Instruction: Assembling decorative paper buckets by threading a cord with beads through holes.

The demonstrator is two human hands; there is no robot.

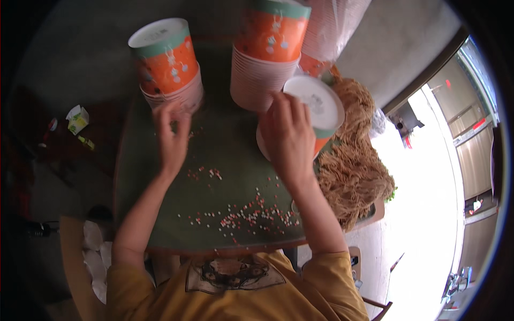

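On the left, a short stack of upside-down paper tubs (170, 59), orange with a green band and white base, stands on the dark green table (214, 144). My left hand (172, 139) is at its lower rims, thumb and fingers apart; I cannot tell whether the fingertips touch. A taller stack of the same tubs (265, 80) stands at the far middle. My right hand (289, 134) is closed in front of it, fingers bent together, and hides part of another upside-down tub (321, 107) on the right. Anything in those fingers is hidden.
Small red and white pellets (254, 216) lie scattered over the near table. A heap of brown shaggy cloth (356, 166) covers the right edge. Behind stands a clear plastic sleeve of tubs (334, 32). A cardboard box with white contents (80, 262) is at lower left.
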